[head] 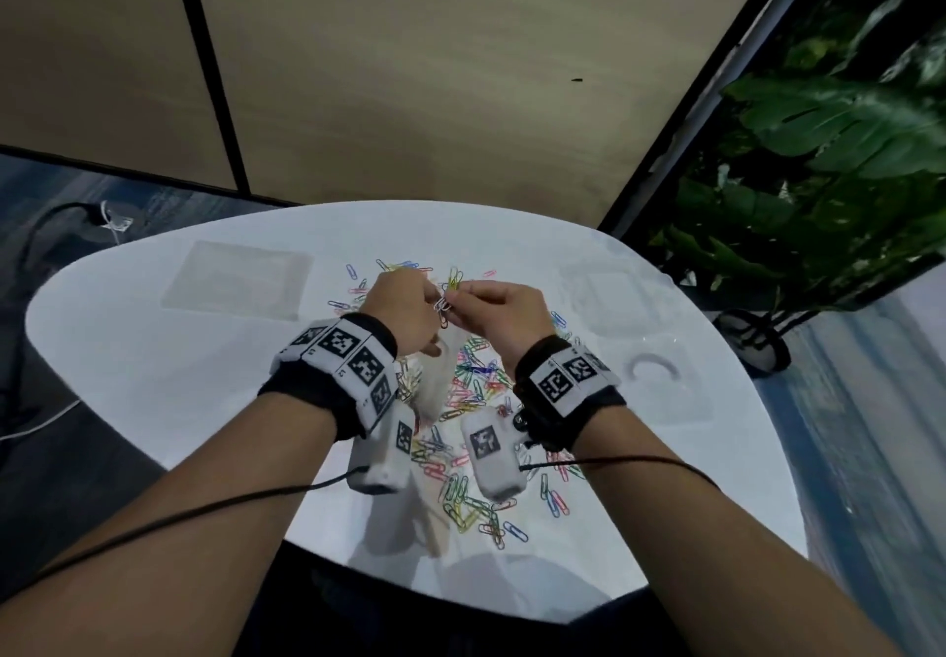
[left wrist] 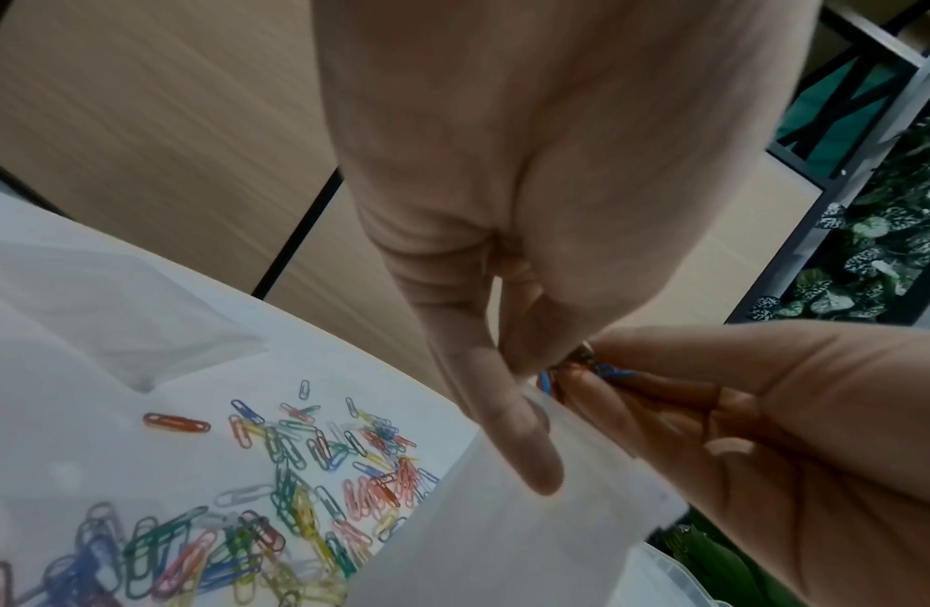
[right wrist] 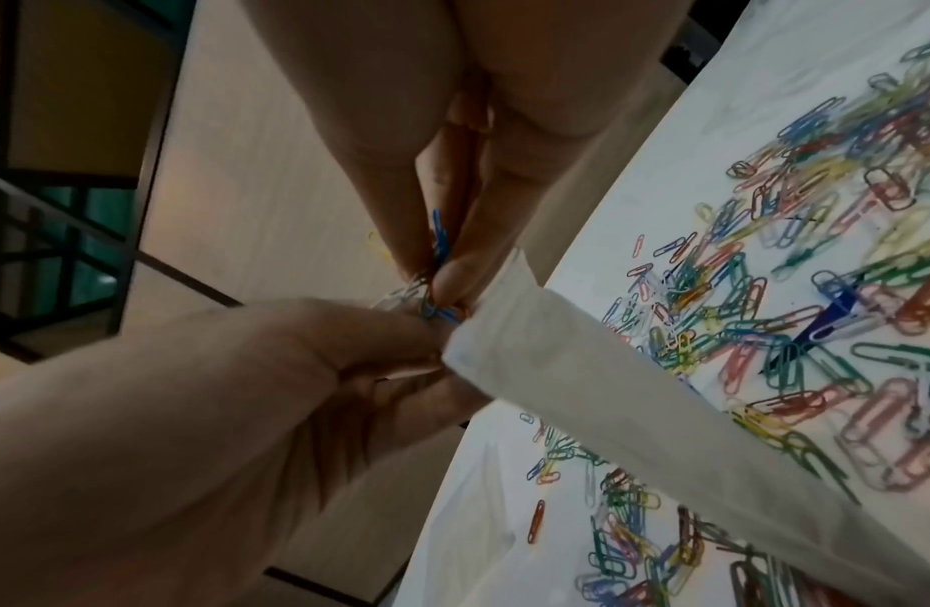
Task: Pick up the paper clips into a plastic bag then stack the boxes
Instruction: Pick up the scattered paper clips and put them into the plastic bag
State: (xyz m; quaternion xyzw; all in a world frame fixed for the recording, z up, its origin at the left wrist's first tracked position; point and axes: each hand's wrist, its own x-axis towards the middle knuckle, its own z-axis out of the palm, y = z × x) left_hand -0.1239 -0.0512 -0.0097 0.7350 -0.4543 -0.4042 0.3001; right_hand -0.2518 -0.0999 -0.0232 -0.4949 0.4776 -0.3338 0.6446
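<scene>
Both hands are raised over the white table (head: 153, 349). My left hand (head: 432, 300) (left wrist: 504, 369) (right wrist: 245, 390) pinches the top edge of a translucent plastic bag (head: 435, 375) (left wrist: 504, 534) (right wrist: 634, 410), which hangs down to the table. At the bag's mouth my right hand (head: 458, 298) (left wrist: 764, 431) (right wrist: 447, 254) pinches a small bunch of paper clips (head: 443, 304) (left wrist: 608, 371) (right wrist: 439, 242), blue and silver. Many coloured loose clips (head: 476, 385) (left wrist: 307, 493) (right wrist: 764, 308) are scattered on the table under and around the hands.
A flat clear plastic box (head: 238, 280) lies at the table's back left. Two more clear boxes (head: 609, 298) (head: 660, 380) lie at the right. A leafy plant (head: 819, 144) stands beyond the right edge. A black cable (head: 51, 216) runs on the floor at the left.
</scene>
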